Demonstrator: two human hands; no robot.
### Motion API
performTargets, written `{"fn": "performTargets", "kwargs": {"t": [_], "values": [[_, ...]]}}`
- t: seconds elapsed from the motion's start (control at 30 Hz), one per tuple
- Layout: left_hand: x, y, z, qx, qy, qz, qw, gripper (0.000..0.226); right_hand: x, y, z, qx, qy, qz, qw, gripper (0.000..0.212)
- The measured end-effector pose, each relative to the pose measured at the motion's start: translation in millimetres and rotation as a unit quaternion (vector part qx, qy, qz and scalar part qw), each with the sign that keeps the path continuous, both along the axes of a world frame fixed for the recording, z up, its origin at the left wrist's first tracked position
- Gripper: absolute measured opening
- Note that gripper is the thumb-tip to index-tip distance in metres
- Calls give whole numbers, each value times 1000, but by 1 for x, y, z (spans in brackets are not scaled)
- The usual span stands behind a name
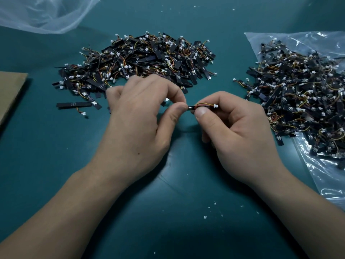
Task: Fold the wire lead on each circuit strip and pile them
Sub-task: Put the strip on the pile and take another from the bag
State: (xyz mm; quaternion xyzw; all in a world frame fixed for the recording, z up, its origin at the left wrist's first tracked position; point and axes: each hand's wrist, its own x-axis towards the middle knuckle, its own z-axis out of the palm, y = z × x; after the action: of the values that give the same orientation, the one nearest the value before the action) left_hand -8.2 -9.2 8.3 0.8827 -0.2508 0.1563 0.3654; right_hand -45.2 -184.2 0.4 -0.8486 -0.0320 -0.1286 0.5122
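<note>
Strip (191, 108) sits pinched between both your hands just above the teal surface (56, 156), in front of the middle pile (141, 60). Your left hand (141, 116) has its grip clamped on the strip's left end, thumb against forefinger. Your right hand (233, 128) has its grip clamped on the other end, with the wire lead (203, 104) arched over your thumb and its white connector (215, 105) at the tip. A second heap (298, 101) lies on a clear bag (317, 174) at your right, and cardboard (11, 90) lies far left.

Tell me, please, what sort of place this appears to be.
Likely an electronics assembly bench: a pile of circuit strips on a teal mat, more on a clear plastic bag, and left hand and right hand pinching one circuit strip.
</note>
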Motion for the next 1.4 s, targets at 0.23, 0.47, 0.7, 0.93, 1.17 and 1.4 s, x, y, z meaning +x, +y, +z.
{"fn": "performTargets", "kwargs": {"t": [0.23, 0.47, 0.7, 0.93, 1.17, 1.4], "values": [[-1, 2, 0, -74, 45, -57, 995, 14, 0, -3, 1, 28, -1, 28, 999, 12], [0, 2, -1, -95, 31, -43, 994, 4, 0, -2, 0, 54, 16, 33, 998, 42], [-1, 2, -2, -135, 71, -66, 986, 10, 0, -2, -1, 68, 20, 35, 997, 39], [1, 4, -1, -150, 156, -75, 973, 34, -1, -2, -1, 72, 20, 58, 996, 30], [0, 3, 0, -152, 168, -77, 971, 29, -1, -2, -1, 58, 17, 62, 996, 28], [1, 2, 0, -153, 176, -76, 970, 29, 0, -1, -1, 49, 23, 60, 997, 32]]}}
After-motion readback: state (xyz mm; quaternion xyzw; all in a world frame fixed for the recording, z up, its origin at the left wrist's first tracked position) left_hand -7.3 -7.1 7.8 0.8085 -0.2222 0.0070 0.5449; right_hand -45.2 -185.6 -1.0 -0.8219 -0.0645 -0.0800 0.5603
